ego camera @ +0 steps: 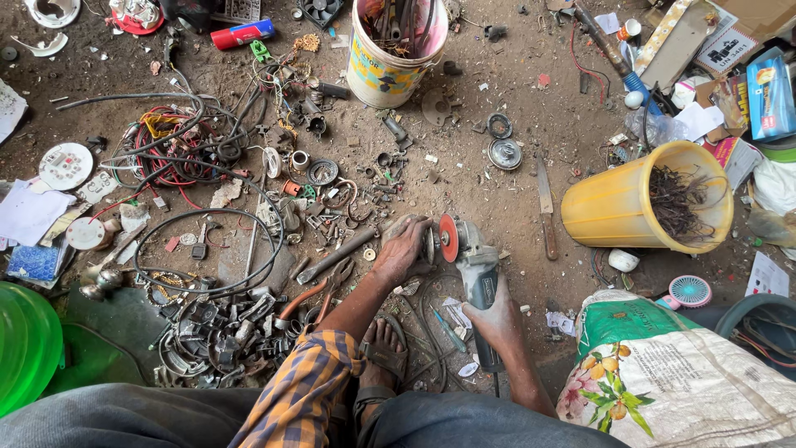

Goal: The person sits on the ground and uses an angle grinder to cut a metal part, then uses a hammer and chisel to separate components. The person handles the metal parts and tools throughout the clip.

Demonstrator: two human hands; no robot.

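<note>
My right hand [496, 319] grips the angle grinder [474, 264] — its long axis points away from me, disc [448, 238] just right of my left hand [401, 249], which pins a small metal piece [430, 246] on the floor.

Two buckets [390, 70] [618, 203], one grinder [477, 265], one knife [546, 207]

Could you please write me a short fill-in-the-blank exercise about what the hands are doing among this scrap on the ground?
1. The right hand grips the grey angle grinder, whose disc is ____ in colour.
2. The left hand presses a small metal part against the ____.
3. The tipped yellow plastic bucket lies on the person's ____ side.
4. A knife with a ____ handle lies beside that bucket.

Missing words: orange; ground; right; wooden
</note>
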